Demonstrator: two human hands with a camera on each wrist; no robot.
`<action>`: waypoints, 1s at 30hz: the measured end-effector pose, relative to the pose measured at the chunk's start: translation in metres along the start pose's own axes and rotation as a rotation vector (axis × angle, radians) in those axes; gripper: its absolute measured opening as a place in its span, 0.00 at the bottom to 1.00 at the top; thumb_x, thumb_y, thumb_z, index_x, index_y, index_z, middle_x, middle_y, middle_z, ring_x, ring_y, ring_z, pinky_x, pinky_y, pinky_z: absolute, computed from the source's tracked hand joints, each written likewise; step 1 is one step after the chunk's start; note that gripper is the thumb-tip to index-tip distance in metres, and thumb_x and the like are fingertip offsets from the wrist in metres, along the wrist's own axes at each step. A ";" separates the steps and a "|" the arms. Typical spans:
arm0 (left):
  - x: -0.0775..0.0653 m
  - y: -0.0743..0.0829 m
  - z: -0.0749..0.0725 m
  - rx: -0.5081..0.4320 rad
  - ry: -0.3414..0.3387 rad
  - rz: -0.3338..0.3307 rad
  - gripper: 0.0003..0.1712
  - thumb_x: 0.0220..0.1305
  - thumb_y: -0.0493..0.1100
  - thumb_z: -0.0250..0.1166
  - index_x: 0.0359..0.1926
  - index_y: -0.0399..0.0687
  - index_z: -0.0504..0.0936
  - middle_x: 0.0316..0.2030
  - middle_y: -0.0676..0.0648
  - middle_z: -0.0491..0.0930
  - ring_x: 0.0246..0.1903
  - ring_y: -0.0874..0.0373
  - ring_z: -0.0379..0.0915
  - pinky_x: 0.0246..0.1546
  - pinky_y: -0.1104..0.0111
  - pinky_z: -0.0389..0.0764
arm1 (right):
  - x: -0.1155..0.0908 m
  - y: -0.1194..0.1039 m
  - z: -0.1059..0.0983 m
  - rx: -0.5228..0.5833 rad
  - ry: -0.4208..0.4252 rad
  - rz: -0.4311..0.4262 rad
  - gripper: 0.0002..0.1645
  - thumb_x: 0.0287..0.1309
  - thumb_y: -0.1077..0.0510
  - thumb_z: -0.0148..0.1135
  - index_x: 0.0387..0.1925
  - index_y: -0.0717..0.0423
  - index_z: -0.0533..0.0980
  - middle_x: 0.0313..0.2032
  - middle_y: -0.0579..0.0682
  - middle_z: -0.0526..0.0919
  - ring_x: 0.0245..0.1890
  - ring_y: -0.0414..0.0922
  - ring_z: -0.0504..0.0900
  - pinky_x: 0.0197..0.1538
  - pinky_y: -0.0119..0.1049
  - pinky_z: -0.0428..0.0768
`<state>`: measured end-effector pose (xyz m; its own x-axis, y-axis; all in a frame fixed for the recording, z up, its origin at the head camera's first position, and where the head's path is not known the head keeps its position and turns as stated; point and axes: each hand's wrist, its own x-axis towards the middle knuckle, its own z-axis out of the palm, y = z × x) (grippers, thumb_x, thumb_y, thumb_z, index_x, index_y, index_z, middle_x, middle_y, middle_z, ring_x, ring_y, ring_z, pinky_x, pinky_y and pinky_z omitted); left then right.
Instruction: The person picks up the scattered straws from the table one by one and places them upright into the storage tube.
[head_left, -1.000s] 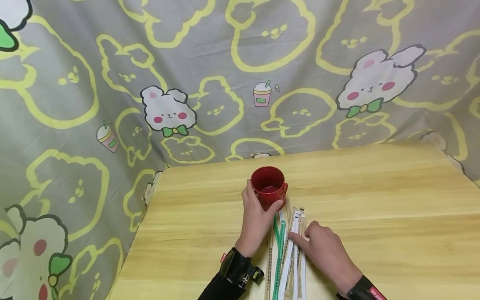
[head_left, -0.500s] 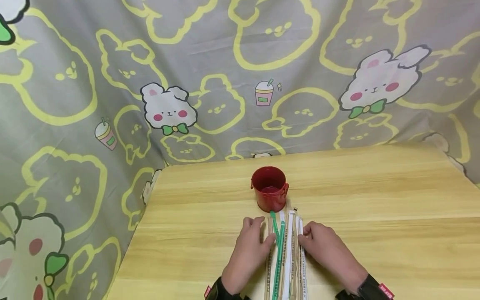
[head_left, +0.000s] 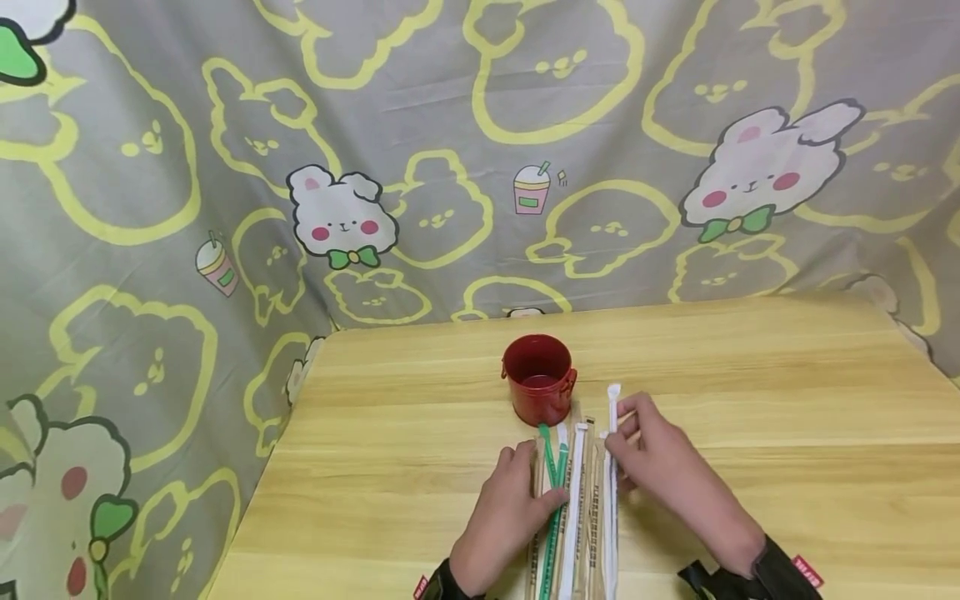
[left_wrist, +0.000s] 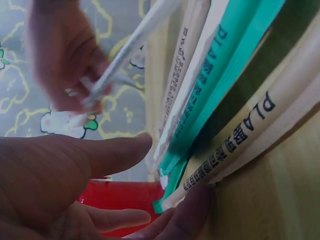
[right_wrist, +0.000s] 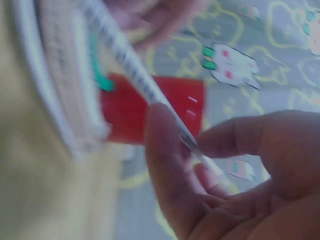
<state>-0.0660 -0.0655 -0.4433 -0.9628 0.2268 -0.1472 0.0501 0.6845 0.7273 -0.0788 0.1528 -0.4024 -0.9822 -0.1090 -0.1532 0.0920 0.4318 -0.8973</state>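
Note:
A white paper-wrapped straw (head_left: pixel 613 402) is pinched by my right hand (head_left: pixel 663 462), its upper end rising above the fingers. In the right wrist view, thumb and fingers close on that printed wrapper (right_wrist: pixel 131 62). My left hand (head_left: pixel 504 510) lies along the left side of a row of wrapped straws, its thumb over them and its fingertips (left_wrist: pixel 192 212) against a brown-wrapped straw (left_wrist: pixel 237 137). The row mixes green straws (head_left: pixel 553 533), white ones (head_left: pixel 573 517) and brown ones (head_left: pixel 595 525). Just beyond their far ends stands a red metal bucket (head_left: pixel 542 407), upright, with nothing visible inside.
The wooden table (head_left: pixel 405 392) extends to both sides of the straws and bucket. A grey curtain (head_left: pixel 435 108) with yellow outlines and rabbit faces hangs behind the far edge and down the left side.
My left hand has let go of the red bucket and come back to the straws' left side. My right hand has drawn a white straw up and to the right of the row.

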 end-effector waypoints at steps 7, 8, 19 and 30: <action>0.004 -0.004 0.000 0.007 -0.078 -0.034 0.38 0.62 0.47 0.81 0.64 0.31 0.75 0.45 0.46 0.70 0.38 0.55 0.70 0.43 0.60 0.79 | 0.001 -0.037 -0.022 0.024 0.223 -0.247 0.16 0.79 0.58 0.54 0.62 0.59 0.67 0.49 0.57 0.80 0.43 0.49 0.84 0.41 0.36 0.87; 0.005 -0.004 0.000 0.011 -0.088 -0.035 0.37 0.62 0.47 0.80 0.63 0.31 0.76 0.45 0.46 0.70 0.38 0.55 0.69 0.43 0.60 0.79 | 0.001 -0.040 -0.023 0.033 0.256 -0.279 0.16 0.80 0.58 0.54 0.61 0.58 0.67 0.49 0.56 0.79 0.43 0.48 0.84 0.42 0.35 0.87; 0.008 -0.003 0.002 0.024 -0.113 -0.018 0.34 0.62 0.47 0.79 0.61 0.33 0.77 0.41 0.48 0.73 0.38 0.55 0.69 0.41 0.61 0.76 | 0.019 -0.050 -0.018 0.491 0.503 -0.661 0.16 0.76 0.69 0.54 0.60 0.63 0.63 0.47 0.66 0.73 0.46 0.54 0.82 0.45 0.36 0.86; 0.013 -0.003 0.002 -0.015 -0.141 -0.064 0.34 0.59 0.46 0.81 0.60 0.36 0.76 0.40 0.49 0.73 0.37 0.56 0.70 0.39 0.61 0.75 | 0.043 -0.031 -0.003 0.343 0.477 -0.611 0.16 0.79 0.66 0.53 0.60 0.68 0.63 0.52 0.56 0.75 0.51 0.51 0.83 0.52 0.37 0.85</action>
<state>-0.0779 -0.0632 -0.4484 -0.9170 0.2786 -0.2855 -0.0153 0.6906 0.7231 -0.1244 0.1372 -0.3797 -0.8324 0.1875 0.5214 -0.5085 0.1154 -0.8533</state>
